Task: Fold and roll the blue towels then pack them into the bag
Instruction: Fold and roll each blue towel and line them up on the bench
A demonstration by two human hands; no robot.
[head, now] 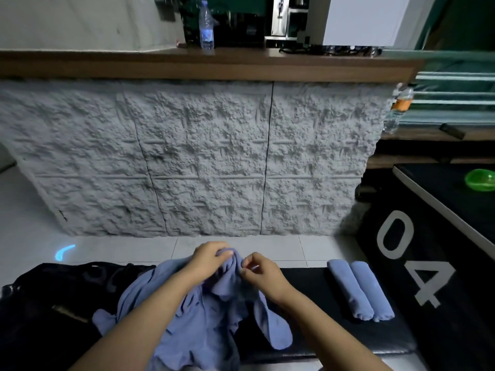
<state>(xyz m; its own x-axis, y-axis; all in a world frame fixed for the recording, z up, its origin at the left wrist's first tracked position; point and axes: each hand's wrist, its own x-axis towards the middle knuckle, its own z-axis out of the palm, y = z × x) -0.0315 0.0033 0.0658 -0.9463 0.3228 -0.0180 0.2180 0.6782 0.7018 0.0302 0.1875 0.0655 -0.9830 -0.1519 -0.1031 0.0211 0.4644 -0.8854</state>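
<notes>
A heap of loose blue towels lies crumpled on the black padded bench in front of me. My left hand grips the top of one bunched towel, lifting it above the heap. My right hand pinches the same towel's edge just to the right. Two rolled blue towels lie side by side on the bench at the right. A black bag sits slumped at the left end of the bench, partly under the heap.
A grey rough-stone counter front stands close ahead across a strip of white tiled floor. A black box marked 04 stands to the right. Two water bottles and a green bowl are farther off.
</notes>
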